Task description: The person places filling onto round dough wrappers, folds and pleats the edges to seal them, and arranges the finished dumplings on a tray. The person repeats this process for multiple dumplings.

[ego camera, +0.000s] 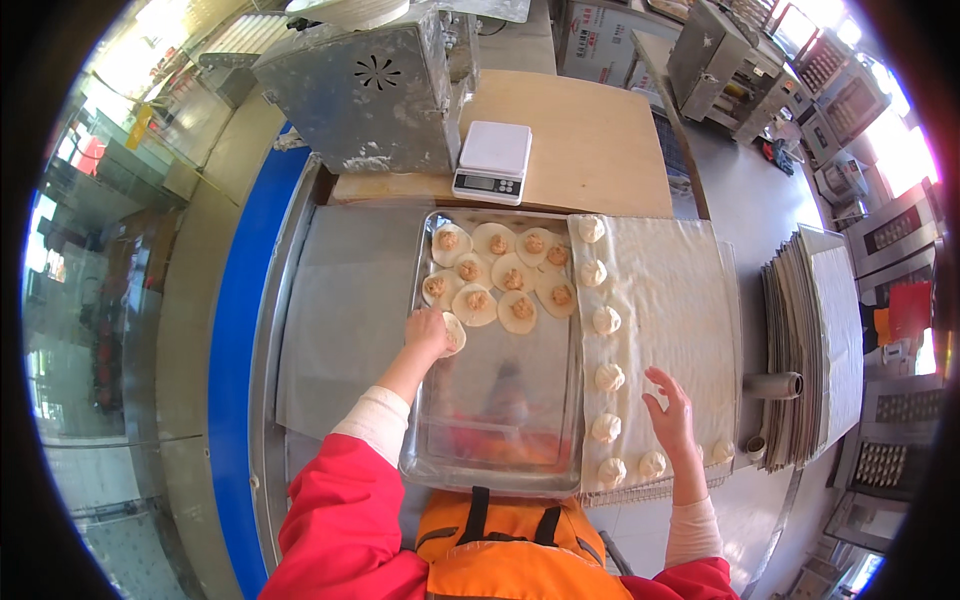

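My left hand [427,332] grips the edge of a round dough wrapper [454,335] at the left side of a steel tray [491,405]. Filling on that wrapper is mostly hidden by my fingers. Several flat wrappers [475,304], each topped with a lump of minced filling, lie in the far half of the tray, some overlapping. To the right, my right hand [670,409] hovers over a cloth-lined board [667,300], fingers apart and holding nothing. Pleated buns [607,321] form a column along the board's left edge, and more [652,464] sit along its near edge, one partly behind my wrist.
A white digital scale [493,161] rests on a wooden board [577,135] beyond the tray. A floury steel machine [360,97] stands at the far left. Stacked sheets [814,345] and a metal cylinder [772,385] are on the right. A blue strip [244,315] edges the left side.
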The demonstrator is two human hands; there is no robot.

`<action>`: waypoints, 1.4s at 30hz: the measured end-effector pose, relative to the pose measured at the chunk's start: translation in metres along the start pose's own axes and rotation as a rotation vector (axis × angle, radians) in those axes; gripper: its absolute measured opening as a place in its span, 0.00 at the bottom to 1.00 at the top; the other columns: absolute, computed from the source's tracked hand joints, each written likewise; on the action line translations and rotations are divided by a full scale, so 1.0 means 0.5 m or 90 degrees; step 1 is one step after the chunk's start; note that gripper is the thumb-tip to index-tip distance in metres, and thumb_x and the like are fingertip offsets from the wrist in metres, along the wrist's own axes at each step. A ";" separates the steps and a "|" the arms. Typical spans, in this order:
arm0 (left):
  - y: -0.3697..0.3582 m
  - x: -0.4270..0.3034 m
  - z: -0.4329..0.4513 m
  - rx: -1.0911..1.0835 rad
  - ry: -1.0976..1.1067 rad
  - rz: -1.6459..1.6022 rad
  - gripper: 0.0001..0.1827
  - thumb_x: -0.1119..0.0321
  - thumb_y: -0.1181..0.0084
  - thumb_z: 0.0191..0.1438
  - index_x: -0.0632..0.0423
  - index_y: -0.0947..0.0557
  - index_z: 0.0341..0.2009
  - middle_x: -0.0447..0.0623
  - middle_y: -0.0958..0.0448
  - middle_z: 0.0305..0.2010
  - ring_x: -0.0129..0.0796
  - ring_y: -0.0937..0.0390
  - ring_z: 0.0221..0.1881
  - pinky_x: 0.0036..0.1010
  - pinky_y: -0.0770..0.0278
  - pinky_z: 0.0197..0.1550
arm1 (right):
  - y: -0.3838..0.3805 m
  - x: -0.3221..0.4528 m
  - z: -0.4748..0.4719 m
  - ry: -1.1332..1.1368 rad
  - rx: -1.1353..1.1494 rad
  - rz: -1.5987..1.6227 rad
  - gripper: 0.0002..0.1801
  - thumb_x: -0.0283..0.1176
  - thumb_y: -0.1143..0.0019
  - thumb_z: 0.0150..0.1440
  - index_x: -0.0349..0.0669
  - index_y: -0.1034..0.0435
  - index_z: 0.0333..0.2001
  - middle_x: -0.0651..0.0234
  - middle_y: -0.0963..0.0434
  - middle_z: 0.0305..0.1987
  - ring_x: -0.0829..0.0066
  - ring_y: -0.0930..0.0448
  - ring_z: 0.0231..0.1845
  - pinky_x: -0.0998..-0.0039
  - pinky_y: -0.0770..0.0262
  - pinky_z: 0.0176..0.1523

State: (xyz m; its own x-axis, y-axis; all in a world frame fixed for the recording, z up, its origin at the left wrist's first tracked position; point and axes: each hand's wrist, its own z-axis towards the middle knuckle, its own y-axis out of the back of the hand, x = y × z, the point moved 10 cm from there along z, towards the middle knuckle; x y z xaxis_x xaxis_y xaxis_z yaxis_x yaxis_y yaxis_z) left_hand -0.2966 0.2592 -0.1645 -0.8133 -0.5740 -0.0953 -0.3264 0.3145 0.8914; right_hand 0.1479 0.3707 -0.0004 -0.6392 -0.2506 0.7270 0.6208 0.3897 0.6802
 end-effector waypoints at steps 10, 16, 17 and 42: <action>0.036 -0.009 -0.147 -0.148 -0.138 -0.250 0.33 0.63 0.25 0.43 0.61 0.26 0.51 0.57 0.19 0.45 0.46 0.19 0.45 0.40 0.22 0.47 | -0.011 0.138 -0.029 0.121 -0.018 -0.034 0.18 0.21 0.38 0.55 0.39 0.25 0.51 0.58 0.19 0.50 0.58 0.21 0.54 0.64 0.24 0.56; 0.081 -0.128 -0.348 0.218 -0.256 -0.737 0.37 0.64 0.26 0.50 0.62 0.30 0.60 0.52 0.22 0.54 0.33 0.23 0.54 0.30 0.25 0.56 | -0.238 0.224 -0.081 -0.001 0.151 0.341 0.15 0.21 0.44 0.62 0.31 0.27 0.53 0.65 0.18 0.49 0.72 0.20 0.52 0.72 0.24 0.52; 0.091 -0.155 -0.388 0.271 -0.288 -0.754 0.37 0.65 0.26 0.50 0.62 0.30 0.60 0.52 0.22 0.54 0.33 0.23 0.55 0.29 0.25 0.57 | -0.276 0.226 -0.093 -0.057 0.176 0.392 0.15 0.23 0.45 0.64 0.30 0.28 0.54 0.67 0.18 0.46 0.75 0.20 0.49 0.75 0.24 0.49; -0.064 -0.193 -0.638 0.264 -0.026 -1.184 0.20 0.66 0.41 0.63 0.56 0.26 0.58 0.44 0.24 0.50 0.26 0.26 0.51 0.24 0.27 0.55 | -0.236 0.292 -0.270 0.222 0.095 0.132 0.07 0.19 0.36 0.56 0.32 0.25 0.39 0.67 0.22 0.34 0.74 0.21 0.34 0.73 0.24 0.36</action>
State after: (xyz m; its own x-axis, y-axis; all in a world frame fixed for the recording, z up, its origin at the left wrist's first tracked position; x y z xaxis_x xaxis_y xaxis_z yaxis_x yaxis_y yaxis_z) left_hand -0.0539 0.0633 -0.0425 0.6456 -0.3365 -0.6855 -0.7492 -0.4529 -0.4833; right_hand 0.0425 0.1687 0.0383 -0.3000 -0.4279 0.8526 0.6312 0.5810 0.5137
